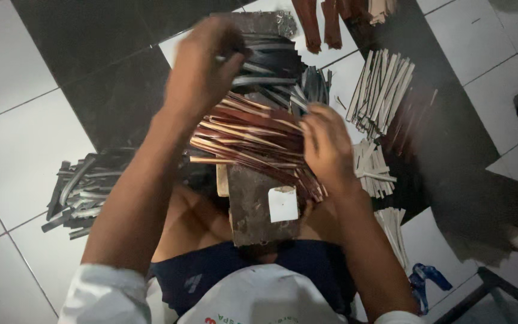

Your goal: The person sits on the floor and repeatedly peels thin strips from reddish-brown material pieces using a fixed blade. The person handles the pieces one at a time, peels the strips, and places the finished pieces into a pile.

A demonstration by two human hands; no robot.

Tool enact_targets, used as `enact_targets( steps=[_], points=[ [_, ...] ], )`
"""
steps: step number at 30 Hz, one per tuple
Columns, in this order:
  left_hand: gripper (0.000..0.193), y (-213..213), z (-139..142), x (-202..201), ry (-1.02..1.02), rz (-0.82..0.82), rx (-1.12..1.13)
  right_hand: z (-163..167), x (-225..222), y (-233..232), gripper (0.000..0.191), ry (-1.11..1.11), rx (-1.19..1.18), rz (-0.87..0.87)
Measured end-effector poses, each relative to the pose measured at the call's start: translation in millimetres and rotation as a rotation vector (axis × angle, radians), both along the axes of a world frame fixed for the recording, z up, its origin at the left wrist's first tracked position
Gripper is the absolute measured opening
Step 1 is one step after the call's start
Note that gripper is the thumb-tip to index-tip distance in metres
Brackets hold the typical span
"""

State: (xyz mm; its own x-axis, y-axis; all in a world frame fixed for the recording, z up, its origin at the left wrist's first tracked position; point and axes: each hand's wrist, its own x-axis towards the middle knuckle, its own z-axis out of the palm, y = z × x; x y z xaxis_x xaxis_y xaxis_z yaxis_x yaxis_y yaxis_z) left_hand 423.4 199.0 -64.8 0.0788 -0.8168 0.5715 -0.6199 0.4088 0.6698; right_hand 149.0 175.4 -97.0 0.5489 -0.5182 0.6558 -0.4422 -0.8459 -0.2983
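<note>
The person sits on the floor weaving thin red-and-cream strips (247,141) into a mat lying across a dark flat board (259,210) on the lap. The left hand (202,66) closes on dark strips (271,63) at the far end; the right hand (328,147) pinches the weave's edge. Likely next comes threading another strip. The black-and-white tiled floor (19,144) holds a grey strip pile (79,189) and pale strip bundles (382,90).

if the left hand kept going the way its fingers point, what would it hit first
Most likely the dark strips fanned on the board: the left hand curls toward them and looks close to touching, though depth is unclear.
</note>
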Motion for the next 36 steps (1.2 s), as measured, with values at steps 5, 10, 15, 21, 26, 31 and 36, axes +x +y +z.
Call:
enact_targets(
  steps=[5,10,15,21,26,31,36],
  points=[
    [0.047,86.2,28.6,-26.2,0.443,-0.054,0.050,15.5,-55.3,79.4,0.017,-0.642,0.870,0.020],
    [0.087,164.7,-3.6,-90.6,1.094,0.028,0.538,2.9,-89.3,130.9,0.025,-0.924,1.491,0.070],
    [0.054,203.5,-54.7,-134.2,1.338,0.058,0.584,-9.6,-98.5,166.9,0.037,-0.567,1.246,-0.016],
    [0.019,216.6,-103.6,-139.5,0.458,0.263,0.490,-21.3,-81.0,181.6,0.027,-0.231,1.307,-0.041],
    [0.030,215.6,-127.1,-124.8,0.101,0.354,0.276,-48.3,-45.3,182.5,0.014,-0.067,1.115,0.060],
    [0.035,214.1,-137.0,-104.3,0.220,0.404,0.226,-64.9,-29.4,159.3,0.013,-0.069,1.170,0.026],
    [0.017,215.2,-139.1,-84.0,0.562,0.312,0.477,-57.0,-15.3,148.5,0.012,-0.004,1.225,0.063]
  ],
)
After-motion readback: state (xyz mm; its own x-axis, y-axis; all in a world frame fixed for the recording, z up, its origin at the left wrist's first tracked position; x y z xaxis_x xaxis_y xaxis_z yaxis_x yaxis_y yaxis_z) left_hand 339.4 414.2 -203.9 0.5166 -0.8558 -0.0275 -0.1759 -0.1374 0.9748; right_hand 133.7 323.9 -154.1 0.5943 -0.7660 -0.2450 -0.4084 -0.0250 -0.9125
